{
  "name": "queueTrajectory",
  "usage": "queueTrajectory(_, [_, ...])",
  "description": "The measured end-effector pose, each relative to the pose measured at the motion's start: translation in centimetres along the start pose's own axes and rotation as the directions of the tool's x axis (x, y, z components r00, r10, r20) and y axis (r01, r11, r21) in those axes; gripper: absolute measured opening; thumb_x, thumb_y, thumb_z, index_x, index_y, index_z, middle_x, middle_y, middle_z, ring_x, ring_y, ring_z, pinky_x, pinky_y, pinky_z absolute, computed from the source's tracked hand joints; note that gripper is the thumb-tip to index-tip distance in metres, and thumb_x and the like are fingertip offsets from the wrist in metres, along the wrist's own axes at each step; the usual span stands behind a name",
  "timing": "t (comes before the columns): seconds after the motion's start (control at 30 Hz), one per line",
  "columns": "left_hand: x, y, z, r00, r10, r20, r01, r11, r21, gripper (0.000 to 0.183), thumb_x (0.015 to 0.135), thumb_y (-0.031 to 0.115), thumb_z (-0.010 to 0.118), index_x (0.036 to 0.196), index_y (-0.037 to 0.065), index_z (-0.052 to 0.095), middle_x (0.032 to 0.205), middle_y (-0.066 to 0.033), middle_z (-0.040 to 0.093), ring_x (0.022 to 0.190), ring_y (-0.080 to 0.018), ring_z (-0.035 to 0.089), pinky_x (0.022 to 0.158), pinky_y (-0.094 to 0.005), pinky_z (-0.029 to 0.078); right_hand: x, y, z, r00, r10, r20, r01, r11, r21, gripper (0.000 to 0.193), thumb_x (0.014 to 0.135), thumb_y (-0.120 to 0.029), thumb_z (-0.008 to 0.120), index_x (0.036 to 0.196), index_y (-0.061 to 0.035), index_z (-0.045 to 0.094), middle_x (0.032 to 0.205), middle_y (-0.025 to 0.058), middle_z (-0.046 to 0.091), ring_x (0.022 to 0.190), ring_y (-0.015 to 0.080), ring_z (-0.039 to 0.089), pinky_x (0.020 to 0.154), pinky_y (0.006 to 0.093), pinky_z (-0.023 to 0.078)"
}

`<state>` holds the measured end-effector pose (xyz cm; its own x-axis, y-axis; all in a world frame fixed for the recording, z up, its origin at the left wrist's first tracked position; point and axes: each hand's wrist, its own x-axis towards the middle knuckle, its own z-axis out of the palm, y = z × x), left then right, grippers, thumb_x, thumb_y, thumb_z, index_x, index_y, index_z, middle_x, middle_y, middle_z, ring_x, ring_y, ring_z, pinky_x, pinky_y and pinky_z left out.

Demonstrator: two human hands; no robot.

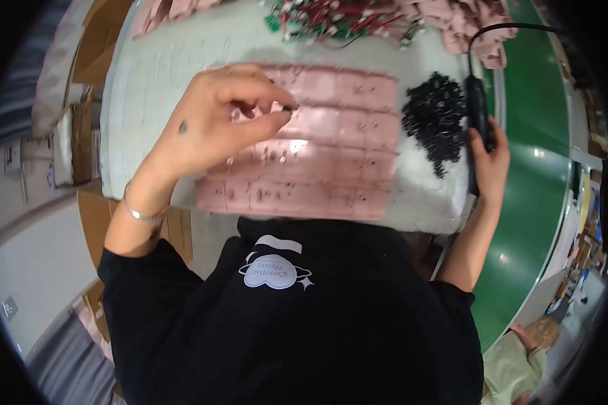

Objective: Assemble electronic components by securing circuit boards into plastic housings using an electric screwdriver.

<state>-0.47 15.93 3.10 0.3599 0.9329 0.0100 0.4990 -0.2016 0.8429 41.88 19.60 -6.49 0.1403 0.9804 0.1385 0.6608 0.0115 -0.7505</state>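
Our left hand (223, 121) pinches a small dark piece (288, 110) above the pink panels (348, 125); our right hand (491, 160) grips the black tool (477, 101) rightward.

Left forearm (152, 191): at 9 o'clock in the view, slanting up toward 1 o'clock.
Left wrist (163, 165): bent, turning the hand toward 2 o'clock.
Left hand (216, 121): between 10 and 11 o'clock, back in sight, with a small dark mark (182, 127).
Left fingers (260, 88): thumb and forefinger drawn into a pinch, tips toward 3 o'clock.
Right forearm (474, 246): between 3 and 4 o'clock, rising toward 1 o'clock.
Right hand (491, 165): between 2 and 3 o'clock, well apart from the left.
Right fingers (498, 137): curled in a grip, partly hidden.
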Motion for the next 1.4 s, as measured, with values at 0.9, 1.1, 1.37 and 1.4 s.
queueTrajectory(0.9, [-11.4,-1.8,7.5,0.990,0.060,-0.129,0.016,0.856,0.516,0.020,0.065,0.010,0.077,0.085,0.010,0.074,0.080,-0.0017,0.058,0.092,-0.0232,0.055,0.105,-0.0488,0.033,-0.6,0.2,0.0,0.994,0.084,0.076,-0.085,0.996,0.004,0.048,0.087,-0.021,0.071,0.126,0.0023,0.054,0.092,0.0046,0.063,0.078,0.0076,0.054,0.067,0.0196,0.043])
queueTrajectory(1.1, [-11.7,-1.9,7.8,0.980,0.066,-0.186,0.042,0.851,0.523,0.022,0.064,0.009,0.077,0.085,0.010,0.074,0.079,-0.0022,0.058,0.091,-0.0233,0.055,0.103,-0.0493,0.034,-0.7,0.2,0.1,0.995,0.076,0.058,-0.077,0.997,0.012,0.049,0.086,-0.021,0.071,0.126,0.0022,0.054,0.092,0.0051,0.063,0.078,0.0082,0.054,0.067,0.0198,0.043])
queueTrajectory(1.37, [-12.0,-2.5,8.6,0.964,0.062,-0.259,0.061,0.895,0.443,0.024,0.062,0.009,0.079,0.085,0.011,0.074,0.078,-0.0016,0.057,0.089,-0.0228,0.054,0.102,-0.0493,0.035,-0.6,0.3,0.1,0.995,0.073,0.071,-0.073,0.997,0.008,0.049,0.087,-0.021,0.071,0.126,0.0021,0.054,0.091,0.0040,0.062,0.076,0.0070,0.052,0.066,0.0190,0.042])
queueTrajectory(1.4, [-12.0,-2.4,8.6,0.965,0.065,-0.252,0.065,0.878,0.475,0.024,0.062,0.009,0.079,0.085,0.011,0.074,0.078,-0.0015,0.057,0.089,-0.0226,0.054,0.102,-0.0497,0.035,-0.6,0.4,0.1,0.995,0.072,0.071,-0.073,0.997,0.007,0.049,0.087,-0.021,0.071,0.126,0.0021,0.054,0.091,0.0040,0.062,0.076,0.0070,0.052,0.066,0.0190,0.042])
